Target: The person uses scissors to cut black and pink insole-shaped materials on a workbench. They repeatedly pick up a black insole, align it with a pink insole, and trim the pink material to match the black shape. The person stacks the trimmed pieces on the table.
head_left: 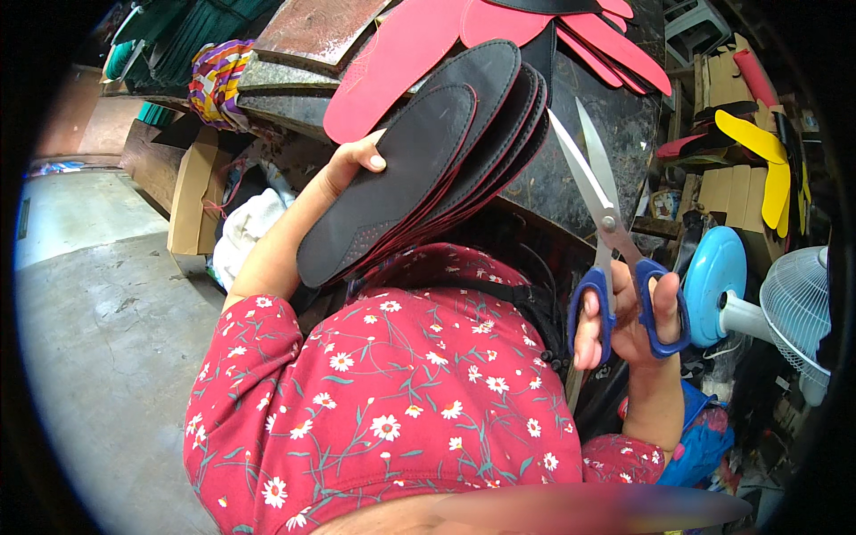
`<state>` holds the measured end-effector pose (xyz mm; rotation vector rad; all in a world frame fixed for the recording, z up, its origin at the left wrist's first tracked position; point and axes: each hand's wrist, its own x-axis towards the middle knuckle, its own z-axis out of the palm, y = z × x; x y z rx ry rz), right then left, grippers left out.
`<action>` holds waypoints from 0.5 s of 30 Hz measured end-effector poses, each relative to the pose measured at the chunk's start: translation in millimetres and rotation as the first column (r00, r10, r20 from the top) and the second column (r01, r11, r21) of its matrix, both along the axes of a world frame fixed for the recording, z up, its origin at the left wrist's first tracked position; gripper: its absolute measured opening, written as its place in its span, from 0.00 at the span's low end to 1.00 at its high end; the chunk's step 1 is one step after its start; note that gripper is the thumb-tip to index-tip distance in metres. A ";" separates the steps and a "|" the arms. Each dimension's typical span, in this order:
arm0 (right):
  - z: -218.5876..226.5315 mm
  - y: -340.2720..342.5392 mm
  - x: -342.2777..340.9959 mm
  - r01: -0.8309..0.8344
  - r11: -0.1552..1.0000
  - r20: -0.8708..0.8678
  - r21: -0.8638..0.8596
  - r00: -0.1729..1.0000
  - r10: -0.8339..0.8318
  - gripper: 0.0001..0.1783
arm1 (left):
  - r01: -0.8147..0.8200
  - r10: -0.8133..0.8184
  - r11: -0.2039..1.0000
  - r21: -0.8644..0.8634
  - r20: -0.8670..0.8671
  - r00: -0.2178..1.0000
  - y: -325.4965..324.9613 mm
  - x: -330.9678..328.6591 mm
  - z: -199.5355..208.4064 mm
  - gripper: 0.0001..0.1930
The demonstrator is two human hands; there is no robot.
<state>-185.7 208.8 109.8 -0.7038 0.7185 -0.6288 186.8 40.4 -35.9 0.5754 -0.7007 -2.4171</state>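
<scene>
My left hand (349,165) is closed on a fanned stack of black shoe insoles (406,156) with stitched edges and red undersides. Its thumb presses on the top insole, while the other fingers are hidden beneath the stack. To the right, the fingers of my right hand (631,328) pass through the blue handle loops of a large pair of scissors (610,221). The scissors' blades point up and stand slightly apart, to the right of the insoles and touching none of them.
Pink insole pieces (399,62) lie on the dark worktable (584,116) ahead. A blue-and-white fan (716,285) stands at the right, below yellow sole-shaped pieces (774,189). At the left are a cardboard box (194,192), a white cloth (250,230) and a colourful bundle (217,82).
</scene>
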 end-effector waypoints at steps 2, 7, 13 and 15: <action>0.1 -0.3 -1.4 -0.014 1.000 -0.025 -0.008 1.000 0.014 0.55 | 0.011 -0.011 1.000 0.012 -0.033 0.999 -0.4 0.2 -1.3 0.50; 1.9 1.0 -2.8 -0.009 1.000 -0.013 -0.005 1.000 0.009 0.55 | -0.006 0.010 0.999 -0.046 0.068 0.998 -0.3 1.7 -4.3 0.51; 0.6 -0.9 1.8 -0.047 0.999 -0.013 0.001 0.999 0.047 0.52 | 0.026 -0.019 0.998 -0.054 0.132 0.991 0.9 -3.7 5.8 0.50; -2.5 -4.0 5.3 -0.002 1.000 -0.015 0.028 1.000 0.002 0.52 | 0.048 -0.039 0.998 -0.051 0.175 0.984 3.8 -7.5 12.3 0.50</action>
